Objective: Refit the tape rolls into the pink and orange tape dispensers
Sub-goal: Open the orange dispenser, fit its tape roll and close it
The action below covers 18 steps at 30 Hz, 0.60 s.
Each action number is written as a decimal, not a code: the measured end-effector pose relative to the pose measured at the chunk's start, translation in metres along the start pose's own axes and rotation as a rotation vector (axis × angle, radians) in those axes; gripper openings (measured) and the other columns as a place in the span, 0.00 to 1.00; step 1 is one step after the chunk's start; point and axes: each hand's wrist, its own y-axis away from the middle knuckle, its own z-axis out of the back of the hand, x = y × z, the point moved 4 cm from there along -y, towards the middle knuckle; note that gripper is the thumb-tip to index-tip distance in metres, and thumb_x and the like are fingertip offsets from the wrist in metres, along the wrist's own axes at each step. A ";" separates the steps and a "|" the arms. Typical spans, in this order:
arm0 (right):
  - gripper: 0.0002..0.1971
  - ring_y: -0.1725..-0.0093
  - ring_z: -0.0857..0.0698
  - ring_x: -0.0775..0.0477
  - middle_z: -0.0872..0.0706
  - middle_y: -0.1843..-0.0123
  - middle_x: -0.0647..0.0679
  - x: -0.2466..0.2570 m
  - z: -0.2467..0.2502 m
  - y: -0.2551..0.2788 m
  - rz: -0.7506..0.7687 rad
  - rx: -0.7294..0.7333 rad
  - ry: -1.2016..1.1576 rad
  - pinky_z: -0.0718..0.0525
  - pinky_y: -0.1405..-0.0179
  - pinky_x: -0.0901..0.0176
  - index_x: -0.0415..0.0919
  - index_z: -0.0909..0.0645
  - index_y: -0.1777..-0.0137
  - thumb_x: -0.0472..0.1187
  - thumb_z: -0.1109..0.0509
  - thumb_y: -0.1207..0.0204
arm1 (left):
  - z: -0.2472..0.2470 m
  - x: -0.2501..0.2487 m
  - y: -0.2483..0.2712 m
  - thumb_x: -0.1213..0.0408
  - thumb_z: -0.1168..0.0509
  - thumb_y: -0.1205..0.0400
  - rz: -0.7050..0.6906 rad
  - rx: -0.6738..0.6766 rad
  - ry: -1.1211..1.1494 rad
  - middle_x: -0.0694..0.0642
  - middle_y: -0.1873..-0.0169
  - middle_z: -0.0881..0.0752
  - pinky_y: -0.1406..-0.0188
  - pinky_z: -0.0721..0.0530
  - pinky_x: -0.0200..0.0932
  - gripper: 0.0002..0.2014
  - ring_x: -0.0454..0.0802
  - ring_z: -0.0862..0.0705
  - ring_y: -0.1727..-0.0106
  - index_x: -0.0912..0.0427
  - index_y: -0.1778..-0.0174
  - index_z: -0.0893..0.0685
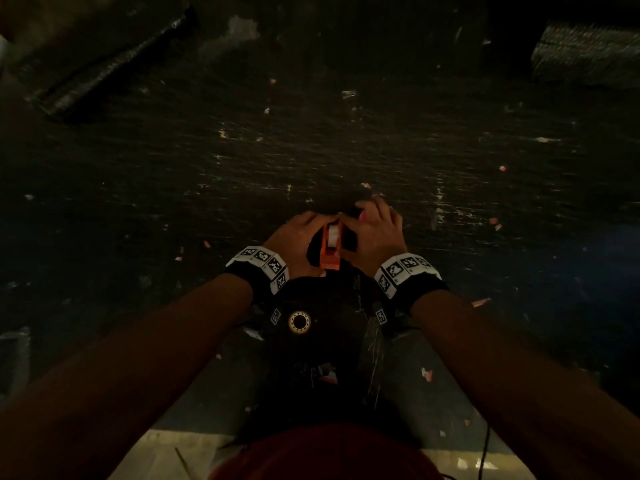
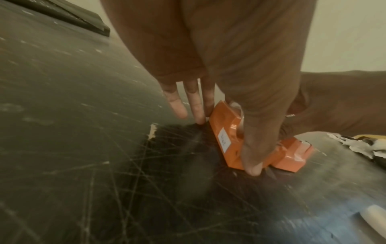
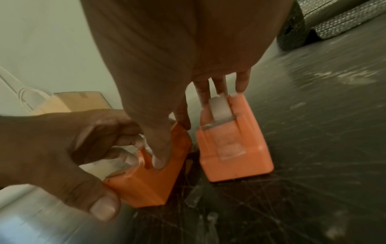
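Observation:
The orange dispenser (image 1: 329,252) stands on the black mat, cutter end towards me, with a pale tape roll (image 1: 333,233) in its cradle. My left hand (image 1: 298,233) holds it: the thumb (image 2: 252,166) runs down its near side and the fingers reach its far end. My right hand (image 1: 374,233) pinches its back end, with the thumb (image 3: 158,161) pressed at the hub slot and the index finger curled over the top. The pink dispenser (image 3: 234,148), tape roll fitted, stands just right of it under my other right fingers. In the head view it is mostly hidden.
The worktop is a scratched black mat (image 1: 311,133) littered with small paper scraps. A dark flat slab (image 1: 104,64) lies at the far left and a roll of bubble wrap (image 1: 585,53) at the far right. The table's near edge (image 1: 173,445) runs just below my forearms.

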 end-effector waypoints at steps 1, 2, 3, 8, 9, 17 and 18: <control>0.39 0.14 0.48 0.32 0.38 0.15 0.42 0.000 -0.001 0.000 0.002 0.001 0.014 0.47 0.18 0.27 0.59 0.31 0.19 0.64 0.26 0.31 | 0.000 0.000 0.000 0.55 0.14 0.38 0.002 0.002 -0.008 0.56 0.23 0.29 0.24 0.28 0.54 0.55 0.58 0.28 0.23 0.48 0.16 0.36; 0.40 0.13 0.49 0.32 0.38 0.15 0.42 -0.001 -0.003 -0.001 0.004 0.005 0.024 0.48 0.17 0.27 0.59 0.32 0.18 0.64 0.26 0.30 | -0.001 0.001 0.000 0.54 0.14 0.38 0.005 0.004 -0.015 0.56 0.22 0.29 0.24 0.28 0.53 0.55 0.58 0.28 0.22 0.48 0.17 0.36; 0.40 0.13 0.49 0.32 0.38 0.15 0.42 0.000 -0.003 -0.001 0.005 0.008 0.029 0.50 0.17 0.27 0.59 0.32 0.18 0.64 0.26 0.30 | -0.001 0.001 0.000 0.54 0.14 0.38 0.008 0.006 -0.021 0.56 0.22 0.29 0.23 0.28 0.54 0.55 0.58 0.29 0.22 0.48 0.16 0.36; 0.41 0.13 0.50 0.32 0.39 0.15 0.42 0.001 -0.001 -0.001 0.008 0.019 0.032 0.52 0.16 0.26 0.57 0.33 0.17 0.63 0.26 0.30 | -0.002 0.000 -0.002 0.53 0.14 0.38 0.020 0.029 -0.039 0.54 0.22 0.30 0.23 0.29 0.54 0.55 0.57 0.29 0.21 0.48 0.17 0.37; 0.41 0.13 0.50 0.32 0.38 0.15 0.42 0.001 0.000 0.000 0.000 0.014 0.033 0.52 0.16 0.26 0.57 0.33 0.18 0.63 0.25 0.31 | -0.002 0.001 -0.002 0.53 0.14 0.38 0.023 0.034 -0.043 0.54 0.22 0.30 0.23 0.29 0.55 0.55 0.57 0.29 0.21 0.48 0.17 0.37; 0.37 0.16 0.41 0.34 0.29 0.24 0.43 0.001 0.005 0.003 -0.053 -0.073 -0.025 0.49 0.16 0.28 0.53 0.22 0.30 0.63 0.20 0.39 | -0.001 -0.001 -0.003 0.53 0.14 0.38 0.024 0.057 -0.066 0.53 0.26 0.29 0.28 0.23 0.55 0.52 0.57 0.27 0.24 0.42 0.20 0.36; 0.36 0.18 0.38 0.34 0.28 0.26 0.43 0.003 0.007 0.004 -0.040 -0.094 -0.028 0.47 0.16 0.29 0.51 0.22 0.31 0.62 0.20 0.39 | 0.000 -0.001 -0.003 0.52 0.14 0.39 0.020 0.056 -0.070 0.53 0.26 0.29 0.29 0.22 0.55 0.52 0.57 0.26 0.25 0.41 0.21 0.35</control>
